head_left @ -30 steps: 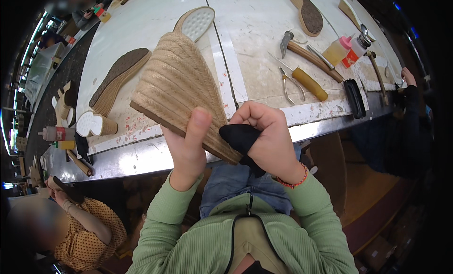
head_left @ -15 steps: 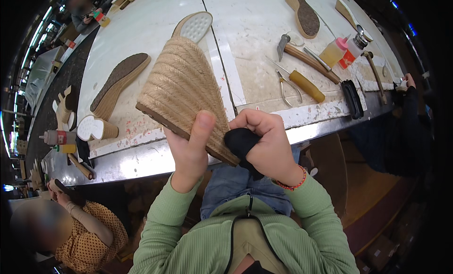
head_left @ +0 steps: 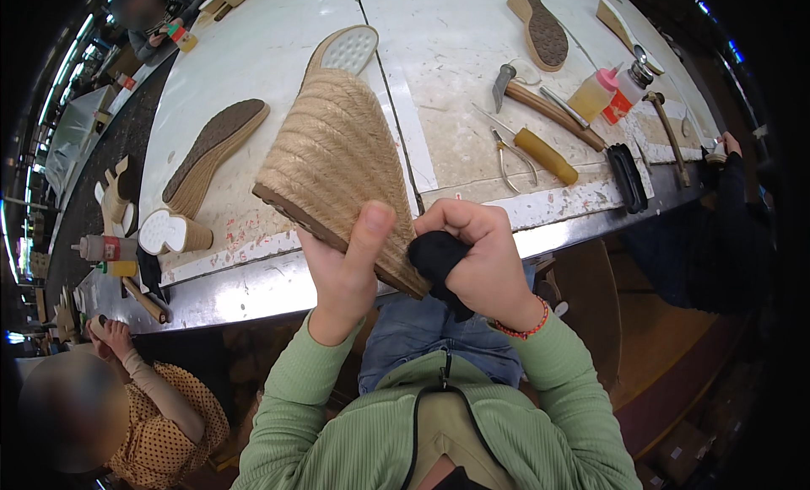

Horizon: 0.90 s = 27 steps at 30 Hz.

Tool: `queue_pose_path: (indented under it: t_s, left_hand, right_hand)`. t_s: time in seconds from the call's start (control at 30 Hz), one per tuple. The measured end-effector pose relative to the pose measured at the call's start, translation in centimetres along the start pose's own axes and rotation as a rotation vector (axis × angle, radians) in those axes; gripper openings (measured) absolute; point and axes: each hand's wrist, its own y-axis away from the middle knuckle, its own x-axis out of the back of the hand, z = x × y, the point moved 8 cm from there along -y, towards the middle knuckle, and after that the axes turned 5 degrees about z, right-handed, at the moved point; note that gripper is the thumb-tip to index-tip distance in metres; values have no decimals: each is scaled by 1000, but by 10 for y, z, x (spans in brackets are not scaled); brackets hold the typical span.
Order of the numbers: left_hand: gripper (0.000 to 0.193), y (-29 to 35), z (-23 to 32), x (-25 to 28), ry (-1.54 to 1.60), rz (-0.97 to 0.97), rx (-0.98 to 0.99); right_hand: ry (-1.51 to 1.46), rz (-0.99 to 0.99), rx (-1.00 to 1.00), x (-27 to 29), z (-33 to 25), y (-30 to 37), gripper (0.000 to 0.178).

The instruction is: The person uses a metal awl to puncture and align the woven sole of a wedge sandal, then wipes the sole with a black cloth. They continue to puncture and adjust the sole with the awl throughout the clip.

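Observation:
A wedge shoe sole (head_left: 342,148) wrapped in tan rope, with a brown rubber outsole along its lower edge, is held up in front of me above the table's near edge. My left hand (head_left: 350,262) grips it from below, thumb across the braided side. In my right hand (head_left: 481,258) is a bunched black cloth (head_left: 439,258), its fingers closed around it. The cloth presses against the narrow end of the sole at the right. Part of the cloth hangs below the fist.
On the white worktable (head_left: 447,43) lie other wedge soles (head_left: 215,153). To the right are a hammer (head_left: 548,110), a yellow-handled awl (head_left: 544,155), pliers (head_left: 513,163), a pink-capped bottle (head_left: 593,94) and a black case (head_left: 626,178). A co-worker (head_left: 160,406) sits at lower left.
The sole has shifted slightly right and tilted a little in my left hand. My right hand with the cloth has moved marginally right. The co-worker at lower left has raised their hands slightly.

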Motion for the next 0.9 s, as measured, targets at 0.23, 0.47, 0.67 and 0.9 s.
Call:
queue_pose_path:
  t_s: [0.23, 0.47, 0.67, 0.9]
  left_hand:
    - [58, 2, 1, 0, -40, -14, 0]
    - [58, 2, -3, 4, -23, 20, -8]
    - [60, 0, -3, 2, -19, 7, 9]
    - [62, -8, -8, 4, -11, -5, 37]
  right_hand:
    - [-107, 1, -117, 2, 3, -3, 6]
    - [25, -2, 9, 0, 0, 2, 10]
    - [-44, 37, -127, 15, 2, 4, 8]
    - [-10, 16, 6, -5, -1, -2, 6]
